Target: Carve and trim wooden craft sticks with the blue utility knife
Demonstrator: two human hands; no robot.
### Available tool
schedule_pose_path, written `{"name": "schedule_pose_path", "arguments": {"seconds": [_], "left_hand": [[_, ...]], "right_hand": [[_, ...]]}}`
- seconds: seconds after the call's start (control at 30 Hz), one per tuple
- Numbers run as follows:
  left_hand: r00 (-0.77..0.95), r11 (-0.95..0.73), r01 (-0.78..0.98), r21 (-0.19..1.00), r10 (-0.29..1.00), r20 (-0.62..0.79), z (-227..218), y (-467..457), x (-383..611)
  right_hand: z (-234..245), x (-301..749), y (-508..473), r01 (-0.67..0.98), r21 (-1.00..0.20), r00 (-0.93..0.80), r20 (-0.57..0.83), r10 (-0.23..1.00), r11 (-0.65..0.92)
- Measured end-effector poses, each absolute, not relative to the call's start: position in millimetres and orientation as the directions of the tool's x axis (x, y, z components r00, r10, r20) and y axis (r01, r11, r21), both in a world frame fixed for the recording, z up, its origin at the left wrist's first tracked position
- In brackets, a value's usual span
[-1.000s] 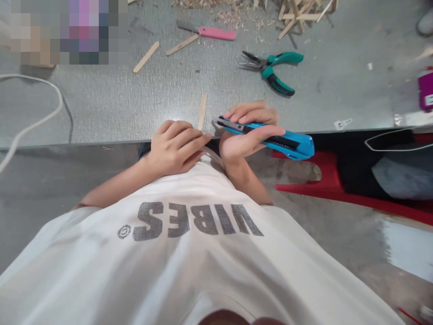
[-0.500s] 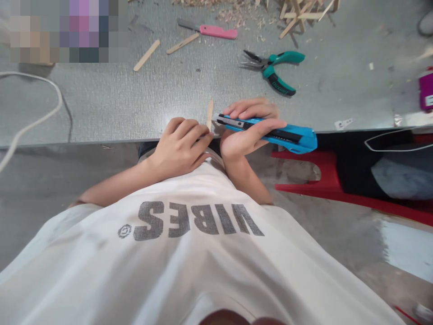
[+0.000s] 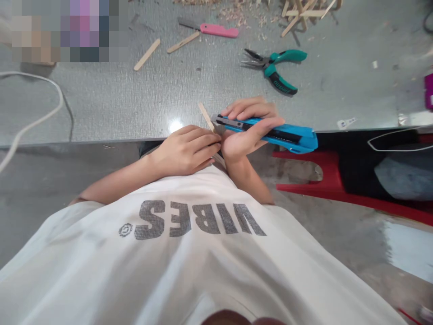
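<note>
left hand (image 3: 184, 151): grip closed, pinching one stick (image 3: 205, 113) at the near edge of the counter (image 3: 101, 104) | right hand (image 3: 246, 133): grip wrapped round one blue knife (image 3: 280, 134), tip at the stick | far: two loose sticks (image 3: 146, 48), one pink knife (image 3: 216, 30), one pliers (image 3: 275, 67) to the right

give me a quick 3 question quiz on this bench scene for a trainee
1. True or false: the right hand holds a blue utility knife.
2. Where do the green-handled pliers lie? A) on the table, beyond the knife; B) on the floor; C) on the red chair.
3. Fill in: the left hand pinches a thin wooden ____.

Key: 1 true; 2 A; 3 stick.
</note>
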State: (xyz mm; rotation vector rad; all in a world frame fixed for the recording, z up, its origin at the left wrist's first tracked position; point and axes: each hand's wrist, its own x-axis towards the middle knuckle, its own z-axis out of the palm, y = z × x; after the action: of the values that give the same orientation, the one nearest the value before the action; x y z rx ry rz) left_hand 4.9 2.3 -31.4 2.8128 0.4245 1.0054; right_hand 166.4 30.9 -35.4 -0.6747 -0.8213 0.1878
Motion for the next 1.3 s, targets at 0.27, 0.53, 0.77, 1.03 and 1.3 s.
{"name": "schedule_pose_path", "arguments": {"seconds": [0.27, 0.53, 0.77, 1.03, 1.3], "left_hand": [[0.592, -0.703, 0.629, 0.332, 0.710, 0.381, -25.3, 1.0, -1.4], [0.579, -0.720, 0.637, 0.275, 0.683, 0.446, -39.4, 0.4, 2.2], [0.590, -0.724, 0.608, 0.325, 0.686, 0.425, -39.6, 1.6, -0.9], [0.575, -0.727, 0.620, 0.296, 0.677, 0.459, -39.8, 1.1, 1.4], [0.564, -0.724, 0.603, 0.335, 0.684, 0.462, -42.2, 1.7, 2.0]], "right_hand": [[-45.8, 178.8, 41.2, 0.170, -0.547, 0.620, 0.706, 0.343, 0.820], [-35.4, 174.4, 44.7, 0.181, -0.393, 0.737, 0.661, 0.141, 0.901], [-34.2, 177.7, 34.3, 0.141, -0.459, 0.573, 0.760, 0.306, 0.877], [-35.3, 176.7, 36.8, 0.155, -0.426, 0.540, 0.792, 0.285, 0.891], [-34.3, 177.2, 38.0, 0.175, -0.386, 0.521, 0.817, 0.248, 0.906]]}}
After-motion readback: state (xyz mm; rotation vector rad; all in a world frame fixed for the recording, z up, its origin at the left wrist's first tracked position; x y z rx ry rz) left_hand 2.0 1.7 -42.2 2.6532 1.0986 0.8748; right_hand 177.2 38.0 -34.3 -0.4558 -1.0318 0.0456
